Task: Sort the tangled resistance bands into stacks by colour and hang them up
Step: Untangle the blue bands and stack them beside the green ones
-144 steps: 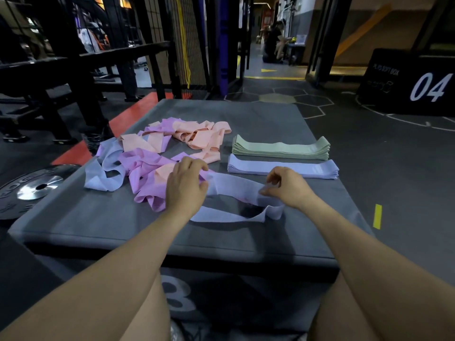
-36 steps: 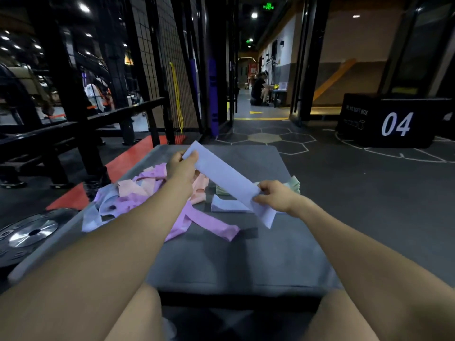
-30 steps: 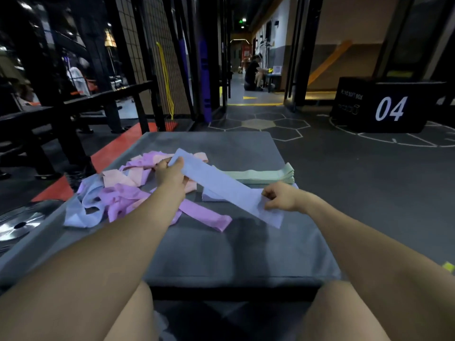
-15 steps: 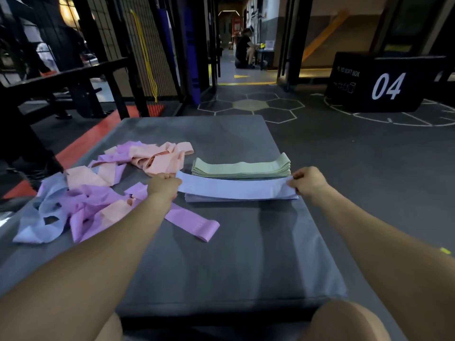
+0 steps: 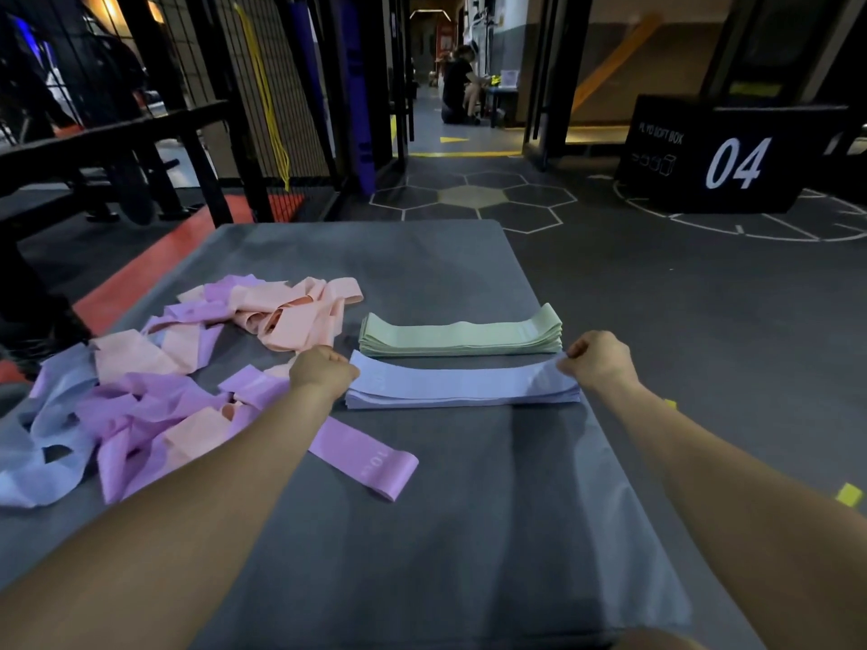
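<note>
Since half a second back, both hands have come lower and the blue band [image 5: 462, 381] now lies stretched flat on top of the blue stack [image 5: 462, 400], mid-right of frame, just below the green stack [image 5: 462, 331]. Left hand [image 5: 322, 373] pinches the band's left end with curled fingers; right hand [image 5: 595, 362] pinches the right end the same way. Right end looks slightly lifted off the stack, left end about down.

Step in hand, by my read: placing this band on its colour stack. To do it well: keep light tension so it lands without a wrinkle, line both ends up with the bands below, lower the right end fully, then let go of both ends together so it doesn't spring back or skew. Don't drag sideways; the stack underneath could fan out or bump the green one beside it.

Tangled pile [image 5: 136, 391] of purple, peach and blue bands sits on the left of the grey table [image 5: 469, 532], so plenty of sorting is left. Loose purple band [image 5: 363, 457] lies centre frame, trailing out from under the left forearm. No hanging done yet.
</note>
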`<state>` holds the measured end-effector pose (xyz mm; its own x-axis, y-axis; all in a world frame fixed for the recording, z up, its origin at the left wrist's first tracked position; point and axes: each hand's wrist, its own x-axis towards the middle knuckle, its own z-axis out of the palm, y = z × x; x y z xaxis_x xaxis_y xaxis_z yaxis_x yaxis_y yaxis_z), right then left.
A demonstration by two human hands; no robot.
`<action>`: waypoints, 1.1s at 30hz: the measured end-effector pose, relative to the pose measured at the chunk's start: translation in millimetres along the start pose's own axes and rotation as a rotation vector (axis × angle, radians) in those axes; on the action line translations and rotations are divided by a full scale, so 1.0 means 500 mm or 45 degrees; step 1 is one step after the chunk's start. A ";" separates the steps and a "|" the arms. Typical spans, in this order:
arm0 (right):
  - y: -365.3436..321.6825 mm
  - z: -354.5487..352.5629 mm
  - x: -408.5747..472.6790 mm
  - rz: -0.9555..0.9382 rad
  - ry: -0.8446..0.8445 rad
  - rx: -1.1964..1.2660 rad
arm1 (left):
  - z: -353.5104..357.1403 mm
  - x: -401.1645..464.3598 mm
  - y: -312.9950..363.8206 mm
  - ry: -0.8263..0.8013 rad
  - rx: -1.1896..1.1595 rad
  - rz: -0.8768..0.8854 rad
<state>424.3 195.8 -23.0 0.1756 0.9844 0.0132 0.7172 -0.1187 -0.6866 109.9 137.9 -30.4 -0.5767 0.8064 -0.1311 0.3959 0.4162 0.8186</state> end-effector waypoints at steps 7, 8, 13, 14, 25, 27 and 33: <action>0.000 0.013 0.003 -0.005 -0.025 -0.109 | 0.007 0.012 -0.017 -0.017 0.054 -0.001; 0.000 0.014 0.002 -0.024 -0.019 -0.150 | 0.009 0.013 -0.019 -0.024 0.053 -0.009; -0.027 0.035 -0.003 -0.297 0.122 -0.369 | 0.005 0.010 -0.019 -0.038 0.037 0.018; -0.044 0.044 -0.010 -0.372 0.100 -0.369 | 0.005 0.010 -0.022 -0.036 0.027 0.036; -0.177 0.210 -0.082 -0.738 -0.621 -0.462 | -0.012 -0.021 -0.052 -0.016 0.056 0.130; -0.182 0.224 -0.081 -0.729 -0.630 -0.493 | -0.013 -0.020 -0.054 -0.021 0.001 0.128; -0.187 0.228 -0.078 -0.743 -0.605 -0.507 | -0.018 -0.015 -0.064 -0.097 0.032 0.309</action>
<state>273.5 183.1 -42.0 -0.5335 0.8418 -0.0820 0.8045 0.4752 -0.3564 95.1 114.6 -50.8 -0.4073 0.9129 0.0253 0.5346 0.2159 0.8171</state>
